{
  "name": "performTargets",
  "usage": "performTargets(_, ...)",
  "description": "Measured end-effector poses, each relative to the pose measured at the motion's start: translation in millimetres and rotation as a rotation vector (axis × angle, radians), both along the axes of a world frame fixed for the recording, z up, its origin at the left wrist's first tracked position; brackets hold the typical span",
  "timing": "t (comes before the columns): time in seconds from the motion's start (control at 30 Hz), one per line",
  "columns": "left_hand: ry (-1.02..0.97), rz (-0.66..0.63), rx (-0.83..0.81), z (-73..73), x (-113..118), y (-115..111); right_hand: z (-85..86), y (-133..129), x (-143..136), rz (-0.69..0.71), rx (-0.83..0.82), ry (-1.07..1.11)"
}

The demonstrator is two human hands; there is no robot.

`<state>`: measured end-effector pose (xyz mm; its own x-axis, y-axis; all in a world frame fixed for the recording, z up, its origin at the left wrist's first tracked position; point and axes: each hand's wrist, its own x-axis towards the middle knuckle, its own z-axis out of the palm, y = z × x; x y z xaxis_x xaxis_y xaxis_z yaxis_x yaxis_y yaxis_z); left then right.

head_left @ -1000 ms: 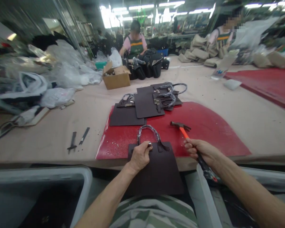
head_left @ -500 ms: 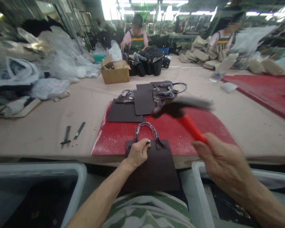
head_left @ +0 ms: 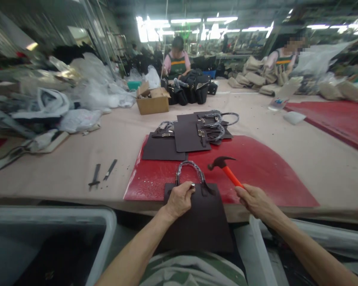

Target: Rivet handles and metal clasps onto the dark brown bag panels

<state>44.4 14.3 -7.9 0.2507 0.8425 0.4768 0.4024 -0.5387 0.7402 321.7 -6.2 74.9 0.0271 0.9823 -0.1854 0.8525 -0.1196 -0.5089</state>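
Observation:
My left hand [head_left: 179, 201] is closed around a small metal punch [head_left: 192, 186], whose shiny top shows above the fingers. It stands on a dark brown bag panel [head_left: 204, 222] near the base of a plastic-wrapped handle [head_left: 191, 164]; the punch's lower end is hidden. The panel lies partly on the red mat [head_left: 256, 171] and extends past the table edge toward my body. In my right hand [head_left: 255, 200] is a claw hammer [head_left: 231, 172] with an orange-red handle. Its head is to the right of the punch, apart from it.
More brown bag panels [head_left: 191, 137] lie on the mat's far part. Two dark flat tools [head_left: 96, 174] rest on the table at left. Grey bins [head_left: 111, 222] stand below the table on both sides. A cardboard box [head_left: 152, 105] and black bags are farther back, near co-workers.
The hammer and my right hand have come down and no longer blur. My left hand still holds the punch on the panel. The whole view has shifted slightly.

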Motion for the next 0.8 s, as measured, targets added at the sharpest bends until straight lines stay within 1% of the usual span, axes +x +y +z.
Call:
performTargets(0.03,0.002,-0.003,0.002,0.5,0.3,0.0,-6.8,8.1,4.7,-0.044,0.002,-0.041)
performTargets(0.07,0.004,-0.004,0.008,1.0,0.5,0.2,-12.4,15.1,7.4,-0.073,0.037,-0.11)
performTargets(0.13,0.011,-0.001,0.017,2.1,0.0,0.6,-20.1,24.2,5.4,-0.057,0.209,-0.28)
performTargets(0.2,0.015,0.005,0.014,3.4,-1.3,0.4,-25.5,25.7,-7.7,0.042,0.443,-0.403)
performTargets(0.23,0.016,0.006,0.009,4.1,-2.0,0.1,-28.5,24.3,-18.0,0.117,0.536,-0.403)
performTargets(0.27,0.015,0.005,0.002,4.7,-2.5,-0.3,-32.2,22.0,-30.0,0.194,0.586,-0.36)
performTargets(0.33,0.01,0.004,-0.013,5.5,-2.1,-1.6,-42.0,16.8,-56.3,0.319,0.592,-0.253)
performTargets(0.37,0.005,0.001,-0.025,5.7,-1.1,-2.4,-47.7,14.5,-68.7,0.358,0.571,-0.224)
performTargets(0.43,-0.032,0.003,-0.072,6.7,1.9,-4.1,-58.4,11.2,-88.0,0.373,0.527,-0.218)
performTargets(0.5,-0.159,0.032,-0.189,9.8,3.5,-4.7,-65.4,9.6,-98.0,0.339,0.501,-0.226)
performTargets(0.53,-0.265,0.063,-0.265,12.7,2.2,-3.8,-67.0,9.3,-99.8,0.325,0.488,-0.224)
performTargets(0.6,-0.486,0.166,-0.383,21.5,-7.0,2.6,-67.3,9.1,-99.4,0.319,0.467,-0.208)
performTargets(0.63,-0.546,0.23,-0.404,26.8,-15.1,8.4,-66.5,9.0,-98.3,0.32,0.461,-0.2)
performTargets(0.67,-0.544,0.303,-0.397,32.2,-25.1,15.8,-65.5,9.0,-97.2,0.322,0.458,-0.192)
performTargets(0.7,-0.467,0.38,-0.367,37.1,-36.4,24.5,-64.4,8.8,-96.4,0.323,0.457,-0.184)
performTargets(0.73,-0.324,0.455,-0.337,40.9,-48.0,33.7,-63.5,8.6,-96.0,0.322,0.458,-0.178)
performTargets(0.8,0.06,0.592,-0.292,44.4,-68.4,50.6,-62.3,7.7,-96.2,0.314,0.458,-0.167)
